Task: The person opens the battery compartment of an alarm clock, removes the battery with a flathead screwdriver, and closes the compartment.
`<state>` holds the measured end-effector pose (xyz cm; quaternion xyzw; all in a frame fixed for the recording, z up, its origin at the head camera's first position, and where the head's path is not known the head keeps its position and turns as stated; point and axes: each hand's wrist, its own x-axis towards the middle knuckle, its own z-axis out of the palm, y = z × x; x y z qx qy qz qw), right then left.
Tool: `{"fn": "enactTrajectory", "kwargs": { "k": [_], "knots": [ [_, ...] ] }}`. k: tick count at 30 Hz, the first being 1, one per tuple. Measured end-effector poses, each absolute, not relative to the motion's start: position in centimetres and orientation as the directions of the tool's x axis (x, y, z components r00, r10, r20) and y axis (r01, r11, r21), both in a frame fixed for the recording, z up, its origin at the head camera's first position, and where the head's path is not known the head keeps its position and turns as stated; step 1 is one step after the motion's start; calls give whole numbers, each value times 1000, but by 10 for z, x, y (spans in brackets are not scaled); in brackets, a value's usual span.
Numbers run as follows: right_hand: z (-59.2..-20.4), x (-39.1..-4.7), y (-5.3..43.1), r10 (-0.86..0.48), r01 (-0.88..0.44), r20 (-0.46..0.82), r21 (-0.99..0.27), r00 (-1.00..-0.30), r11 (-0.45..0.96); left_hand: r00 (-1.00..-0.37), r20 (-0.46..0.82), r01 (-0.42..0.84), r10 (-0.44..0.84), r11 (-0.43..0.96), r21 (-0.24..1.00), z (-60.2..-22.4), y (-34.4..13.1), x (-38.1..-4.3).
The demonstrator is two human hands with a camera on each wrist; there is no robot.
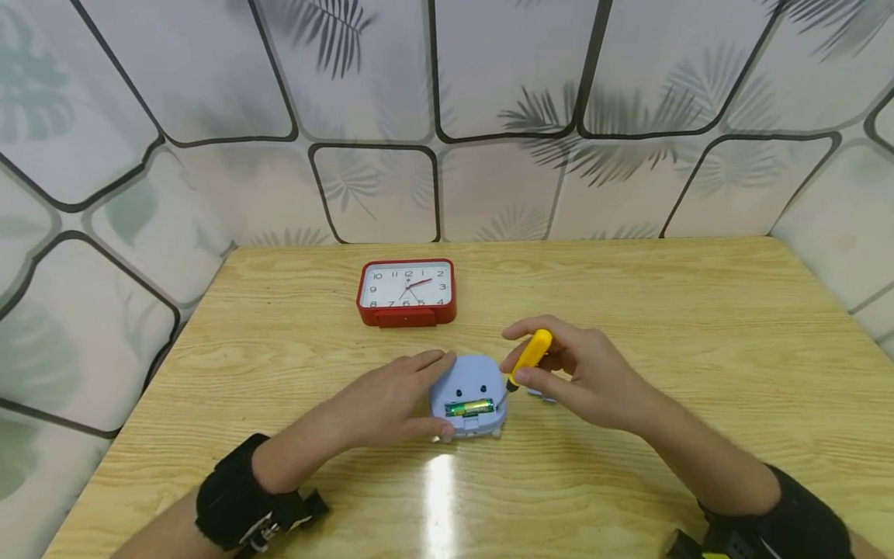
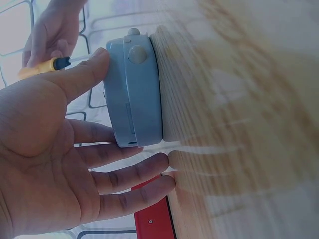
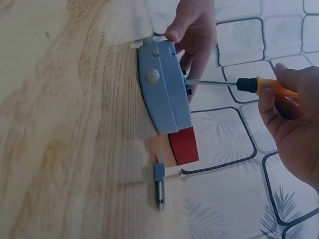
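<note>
A small light-blue alarm clock (image 1: 473,373) lies on its face, its back upward with two dark knobs. In its uncovered battery compartment sits a green-and-gold battery (image 1: 469,407). My left hand (image 1: 391,396) grips the clock's left side between thumb and fingers, as the left wrist view (image 2: 65,134) also shows. The right hand (image 1: 587,373) pinches a yellow-handled screwdriver (image 1: 532,349), tilted, its metal tip at the right end of the battery. Beside the clock, partly hidden by the right hand, lies a small blue battery cover (image 3: 159,177).
A red rectangular alarm clock (image 1: 407,292) stands behind the blue one, towards the left. The wooden table (image 1: 670,310) meets a patterned wall covering (image 1: 503,186) at its far edge. Both wrists wear black straps (image 1: 240,493).
</note>
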<state>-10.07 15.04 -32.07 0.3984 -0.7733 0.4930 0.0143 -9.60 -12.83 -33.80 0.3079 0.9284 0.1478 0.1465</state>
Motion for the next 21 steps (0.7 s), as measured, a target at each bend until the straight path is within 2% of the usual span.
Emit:
{"fn": "enactTrajectory", "kwargs": {
  "k": [13, 21],
  "knots": [
    [-319, -95, 146, -616, -676, 417, -685, -669, 271, -765, -176, 535, 619, 764, 360, -338, -128, -96],
    [-319, -98, 149, -627, -694, 441, -681, -643, 233, -763, -176, 536, 622, 762, 364, -338, -128, -96]
  ]
}}
